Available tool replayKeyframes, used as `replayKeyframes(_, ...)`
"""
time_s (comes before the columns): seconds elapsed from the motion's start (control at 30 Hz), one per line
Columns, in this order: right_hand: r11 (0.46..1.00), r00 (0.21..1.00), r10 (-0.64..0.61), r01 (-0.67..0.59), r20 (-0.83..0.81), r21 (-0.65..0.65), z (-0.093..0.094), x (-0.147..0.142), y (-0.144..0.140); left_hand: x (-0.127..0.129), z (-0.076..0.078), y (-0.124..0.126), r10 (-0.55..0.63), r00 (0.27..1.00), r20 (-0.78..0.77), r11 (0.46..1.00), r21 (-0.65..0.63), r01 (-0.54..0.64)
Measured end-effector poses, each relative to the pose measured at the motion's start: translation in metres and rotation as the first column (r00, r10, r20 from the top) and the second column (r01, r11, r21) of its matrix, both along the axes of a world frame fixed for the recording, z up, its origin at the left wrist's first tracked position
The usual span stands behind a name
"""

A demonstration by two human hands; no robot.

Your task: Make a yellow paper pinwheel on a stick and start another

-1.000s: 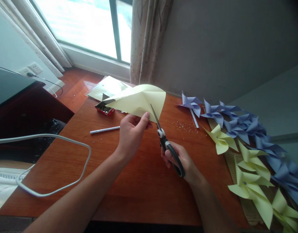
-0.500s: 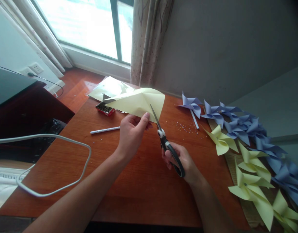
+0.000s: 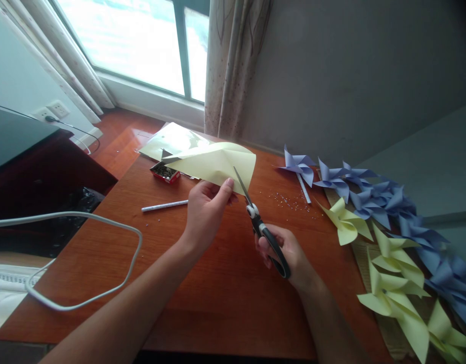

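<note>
We hold the pale yellow folded paper sheet (image 3: 213,164) up over the reddish wooden table (image 3: 202,283), our left hand (image 3: 206,212) pinching its near edge, thumb and fingers clamped on the paper. Our right hand (image 3: 284,250) is closed through the loops of the black-handled steel scissors (image 3: 259,225), whose blades reach into the sheet along a crease. Compared with a second ago, paper and scissors have dropped slightly in view and the blades sit a touch deeper (a small shift, so the cut seems only barely advanced). Finished yellow and lilac paper pinwheels (image 3: 384,227) lie to the right.
</note>
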State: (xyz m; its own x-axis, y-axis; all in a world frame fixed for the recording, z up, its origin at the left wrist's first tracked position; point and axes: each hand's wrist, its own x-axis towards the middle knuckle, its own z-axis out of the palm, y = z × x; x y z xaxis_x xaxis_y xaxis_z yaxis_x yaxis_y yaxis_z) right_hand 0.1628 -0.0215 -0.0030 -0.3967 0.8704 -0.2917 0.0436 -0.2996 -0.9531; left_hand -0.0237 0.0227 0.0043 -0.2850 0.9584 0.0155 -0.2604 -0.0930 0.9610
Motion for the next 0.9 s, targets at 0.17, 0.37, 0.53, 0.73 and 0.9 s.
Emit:
replayKeyframes(0.17,1.0,1.0,0.0,0.0,0.006,-0.007,0.002,-0.0001,0.0003,0.0002,0.0004,-0.0002,0.001,1.0,0.005,1.0,-0.005,-0.001)
replayKeyframes(0.37,1.0,0.999,0.011,-0.012,0.033,0.003,0.0004,0.0009,0.0009,-0.0009,0.0008,-0.0001,-0.025,0.997,0.069,1.0,-0.013,0.026)
replayKeyframes(0.53,0.999,0.996,0.038,-0.04,0.079,0.028,-0.0037,0.0029,0.0014,-0.0059,0.0026,0.0046,-0.032,0.958,0.284,0.997,-0.065,0.052)
replayKeyframes(0.73,0.995,0.993,0.082,-0.086,0.083,0.042,-0.0028,0.0022,0.002,-0.0081,0.004,0.0066,-0.007,0.953,0.304,0.993,-0.107,0.042)
replayKeyframes(0.9,0.996,0.994,0.076,-0.079,0.078,0.044,-0.0035,0.002,0.0029,-0.0047,0.0018,0.0038,-0.049,0.976,0.211,0.993,-0.091,0.07)
